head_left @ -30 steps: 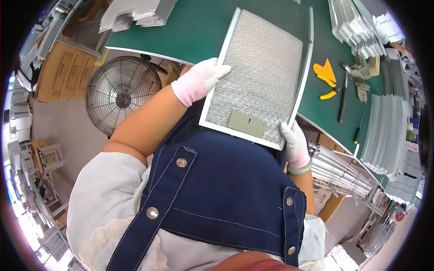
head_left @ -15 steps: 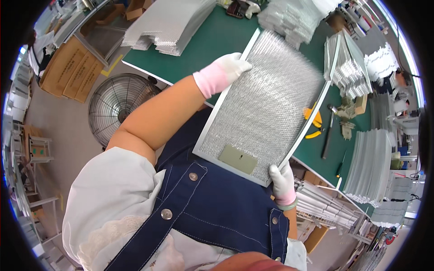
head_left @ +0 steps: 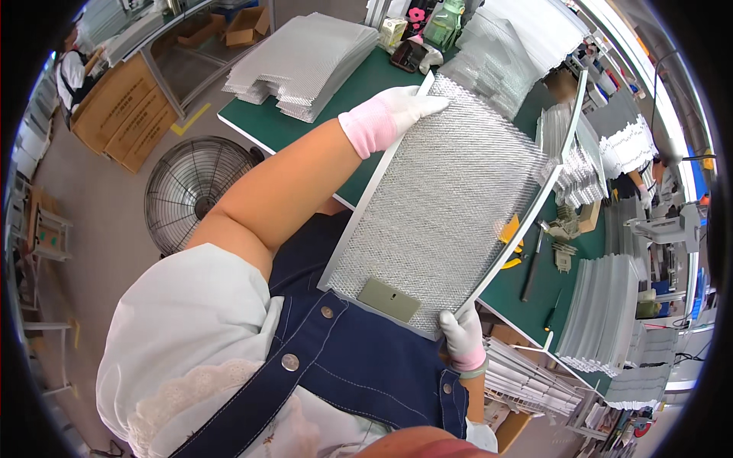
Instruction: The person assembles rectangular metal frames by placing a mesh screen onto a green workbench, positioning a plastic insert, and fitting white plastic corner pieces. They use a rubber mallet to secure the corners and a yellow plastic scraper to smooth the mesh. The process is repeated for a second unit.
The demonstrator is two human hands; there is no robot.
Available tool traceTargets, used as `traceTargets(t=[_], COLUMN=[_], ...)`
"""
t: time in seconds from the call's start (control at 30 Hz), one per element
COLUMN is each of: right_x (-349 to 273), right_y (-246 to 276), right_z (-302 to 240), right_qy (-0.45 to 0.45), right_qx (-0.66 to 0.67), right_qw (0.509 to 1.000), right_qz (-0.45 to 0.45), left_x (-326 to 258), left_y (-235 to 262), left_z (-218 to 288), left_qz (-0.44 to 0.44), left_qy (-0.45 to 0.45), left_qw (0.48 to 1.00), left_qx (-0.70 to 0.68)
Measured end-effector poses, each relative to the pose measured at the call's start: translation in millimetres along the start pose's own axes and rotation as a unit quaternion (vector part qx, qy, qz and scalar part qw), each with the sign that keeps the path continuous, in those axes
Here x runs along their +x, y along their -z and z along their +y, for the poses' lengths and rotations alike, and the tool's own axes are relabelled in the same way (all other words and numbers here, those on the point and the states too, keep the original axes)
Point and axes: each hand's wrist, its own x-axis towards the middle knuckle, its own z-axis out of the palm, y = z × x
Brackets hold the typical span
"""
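Observation:
A silvery metal mesh filter panel [head_left: 458,175] is tilted in front of my body, above the table edge. Pale frame strips run along its left and near sides. On the right, a frame strip [head_left: 527,225] slants outward and reaches past the mesh at its far end. The far edge of the mesh shows no strip. My gloved left hand [head_left: 398,113] is closed around the left strip near the far corner. At the near right corner my gloved right hand [head_left: 463,336] grips the panel, thumb on top. A small grey-green plate [head_left: 389,299] sits at the panel's near end.
On the green table [head_left: 359,88] are a stack of mesh sheets [head_left: 301,57], a hammer [head_left: 533,263], a yellow-handled tool [head_left: 510,230], a screwdriver [head_left: 553,311] and stacked pale strips [head_left: 603,313]. A floor fan [head_left: 200,191] stands left. Another person [head_left: 74,80] is at far left.
The scene has shifted in view, with the table's far items now lower. Both hands keep their hold on the mesh filter panel, which sits slightly lower and farther left in the picture.

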Motion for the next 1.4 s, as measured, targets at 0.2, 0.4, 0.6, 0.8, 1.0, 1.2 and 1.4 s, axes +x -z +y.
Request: traceTargets(t=[0.2, 0.4, 0.6, 0.8, 1.0, 1.2, 1.4], right_x=[0.2, 1.9, 5.0, 11.3, 29.9, 21.9, 8.3], right_y=[18.6, 121.7, 156.2, 138.6, 94.5, 63.9, 38.7], right_z=[-9.3, -94.7, -163.4, -149.3, -186.8, -202.7, -144.5], right_qy=[-0.005, -0.147, -0.26, -0.284, -0.288, -0.112, 0.154], right_qx=[-0.03, -0.114, -0.162, -0.275, -0.379, -0.514, -0.714], right_qw=[0.999, 0.982, 0.946, 0.9, 0.859, 0.843, 0.674], right_qz=[-0.012, 0.044, -0.11, -0.185, -0.189, -0.11, 0.109], left_x=[5.2, -39.1, -143.1, -173.7, -71.7, -29.6, -32.1], left_y=[5.8, -44.8, -42.0, 5.7, -106.8, -179.7, -166.7], left_z=[12.9, -4.2, -86.5, -46.4, 57.9, 77.7, 62.9], left_qz=[-0.015, 0.146, 0.093, -0.421, -0.275, -0.525, -0.52], left_qy=[-0.009, -0.139, -0.068, 0.131, -0.496, -0.133, -0.163], left_qw=[0.99, 0.953, 0.979, 0.823, 0.703, 0.633, 0.67], left_qx=[-0.141, -0.227, -0.168, 0.358, 0.428, 0.553, 0.504])
